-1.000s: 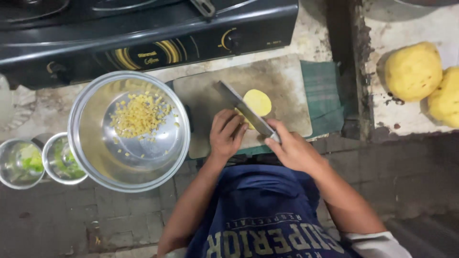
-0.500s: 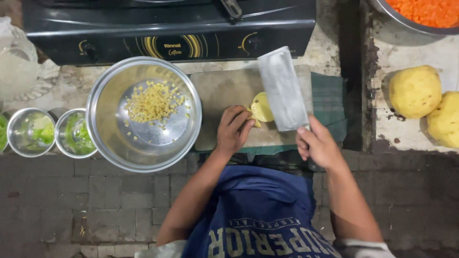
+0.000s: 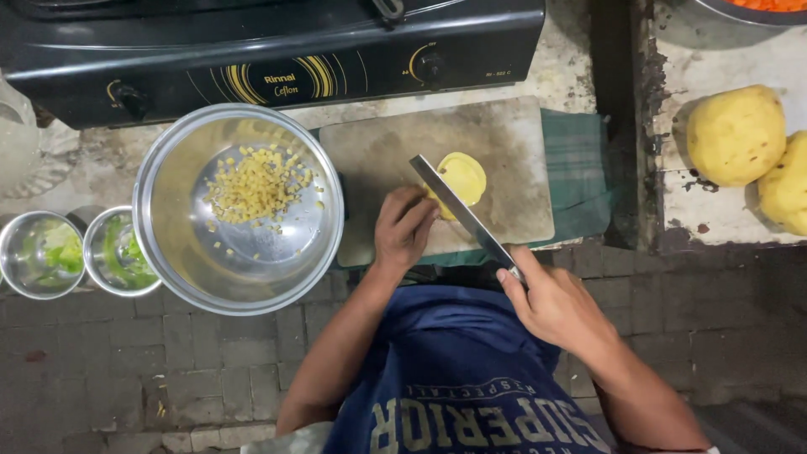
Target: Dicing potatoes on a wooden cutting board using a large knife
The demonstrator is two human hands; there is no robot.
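Note:
My left hand (image 3: 403, 229) presses down on a peeled yellow potato piece (image 3: 461, 178) lying on a worn wooden cutting board (image 3: 395, 147). My right hand (image 3: 546, 298) grips the handle of a broad cleaver (image 3: 458, 210), whose blade rests edge-down across the potato piece right beside my left fingers. To the left of the board stands a large steel bowl (image 3: 181, 252) with small yellow diced bits (image 3: 256, 185) in it.
A black gas stove (image 3: 269, 59) runs along the far edge. Two small steel bowls with green pieces (image 3: 42, 252) (image 3: 122, 252) sit at the left. Two whole peeled potatoes (image 3: 735, 134) (image 3: 786, 185) lie at the right. A green cloth (image 3: 576, 168) lies under the board.
The cleaver, raised flat above the board half a second ago, has come down onto the potato piece. My left hand stayed on the piece. The camera view shifted slightly.

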